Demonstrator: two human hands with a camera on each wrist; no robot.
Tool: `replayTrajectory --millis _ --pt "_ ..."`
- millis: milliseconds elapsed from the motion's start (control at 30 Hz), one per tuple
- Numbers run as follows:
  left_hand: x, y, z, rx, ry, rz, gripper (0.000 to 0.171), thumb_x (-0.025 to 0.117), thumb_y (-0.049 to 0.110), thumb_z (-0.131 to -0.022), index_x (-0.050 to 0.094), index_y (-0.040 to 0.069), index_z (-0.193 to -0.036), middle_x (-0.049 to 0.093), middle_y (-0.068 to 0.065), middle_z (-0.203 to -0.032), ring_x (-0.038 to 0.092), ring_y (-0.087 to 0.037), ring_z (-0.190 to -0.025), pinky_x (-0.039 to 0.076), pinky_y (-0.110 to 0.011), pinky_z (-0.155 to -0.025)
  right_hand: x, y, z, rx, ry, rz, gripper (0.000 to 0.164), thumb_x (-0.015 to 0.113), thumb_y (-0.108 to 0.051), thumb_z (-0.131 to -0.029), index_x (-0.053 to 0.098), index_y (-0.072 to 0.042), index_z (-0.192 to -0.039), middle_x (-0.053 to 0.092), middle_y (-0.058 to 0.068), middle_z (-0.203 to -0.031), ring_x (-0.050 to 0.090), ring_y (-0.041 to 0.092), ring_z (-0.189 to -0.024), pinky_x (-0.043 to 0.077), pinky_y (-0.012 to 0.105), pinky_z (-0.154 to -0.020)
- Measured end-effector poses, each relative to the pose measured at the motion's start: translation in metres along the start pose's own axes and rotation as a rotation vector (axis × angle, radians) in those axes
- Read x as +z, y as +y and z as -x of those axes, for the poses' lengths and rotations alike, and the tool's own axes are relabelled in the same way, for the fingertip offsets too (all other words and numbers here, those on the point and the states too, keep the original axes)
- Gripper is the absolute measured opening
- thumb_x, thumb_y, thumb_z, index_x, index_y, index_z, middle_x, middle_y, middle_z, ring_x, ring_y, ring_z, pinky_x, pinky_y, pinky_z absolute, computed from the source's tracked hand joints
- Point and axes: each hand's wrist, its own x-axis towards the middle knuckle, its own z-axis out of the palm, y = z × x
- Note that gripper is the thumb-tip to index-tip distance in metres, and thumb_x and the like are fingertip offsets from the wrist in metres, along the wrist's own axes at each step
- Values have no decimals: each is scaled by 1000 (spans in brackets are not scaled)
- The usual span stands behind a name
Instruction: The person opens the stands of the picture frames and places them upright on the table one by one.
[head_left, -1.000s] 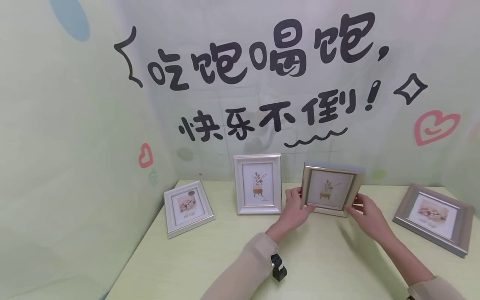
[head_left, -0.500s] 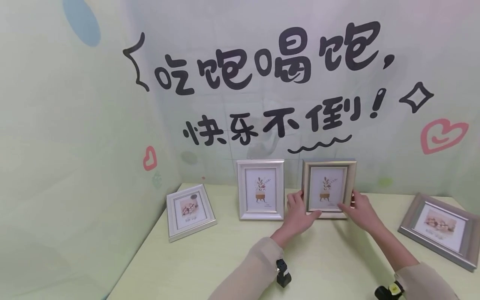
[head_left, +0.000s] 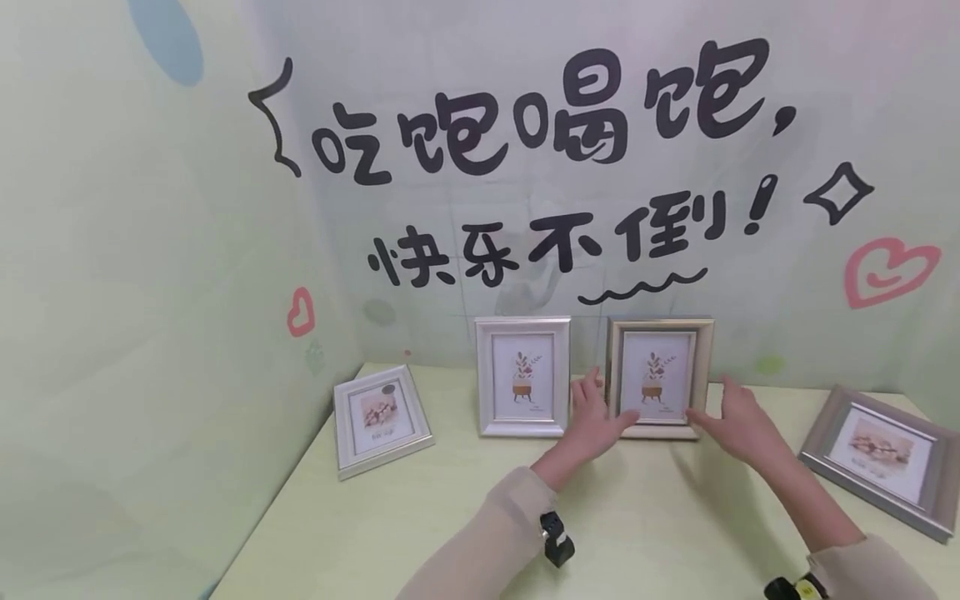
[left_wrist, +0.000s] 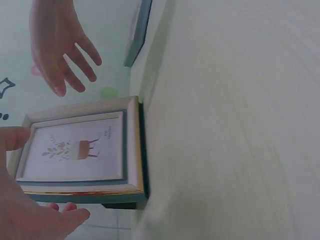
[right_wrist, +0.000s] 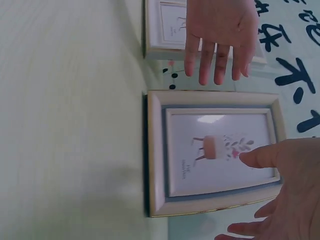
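Observation:
A gold picture frame (head_left: pixel 660 367) with a potted-plant print stands upright on the table, leaning by the back wall. My left hand (head_left: pixel 591 423) is spread at its left side, the thumb in front of the lower edge. On the other side my right hand (head_left: pixel 748 427) has straightened fingers, its thumb near the frame's lower right corner. Both wrist views show gaps between the fingers and the gold frame (left_wrist: pixel 75 145); neither hand grips it. A white picture frame (head_left: pixel 523 375) with the same print stands just left of my left hand.
A smaller white picture frame (head_left: pixel 382 421) lies back at an angle at the table's left edge. At the far right, a bronze-grey picture frame (head_left: pixel 881 454) also leans back. A printed backdrop (head_left: pixel 420 50) closes off the rear and left of the pale table (head_left: pixel 360 542).
The gold frame was tilted in both hands; it has turned to face forward and stands upright. Both hands have since loosened, their fingers coming away from its sides.

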Motion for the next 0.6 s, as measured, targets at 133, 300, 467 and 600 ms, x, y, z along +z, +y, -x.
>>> replayTrajectory --millis 133,300,467,600 --pt "-24 15 2 40 -62 14 83 62 41 -87 17 7 -148 37 -11 -134 44 -27 -120 43 -39 -98 -20 -18 7 -44 57 61 90 59 -36 -90 9 21 -139 22 48 -134 27 62 -120 27 68 -97" --pt "-57 28 6 91 -125 13 70 58 43 -89 31 10 -145 49 -10 -132 47 -26 -122 44 -38 -97 -25 -50 7 -153 86 46 77 62 -28 -88 24 16 -139 34 41 -135 33 55 -122 29 66 -99" --pt "-89 29 12 145 -140 -26 58 55 42 -92 42 14 -140 54 -8 -132 50 -26 -122 43 -41 -99 -18 -85 7 -238 60 56 55 62 -27 -89 47 8 -129 49 31 -128 47 47 -116 40 61 -94" --pt "-111 23 19 149 -135 -61 56 55 43 -92 44 15 -139 53 -6 -134 50 -26 -123 43 -43 -99 -6 -110 3 -291 4 50 45 62 -26 -89 56 3 -123 56 24 -124 56 41 -108 47 55 -87"
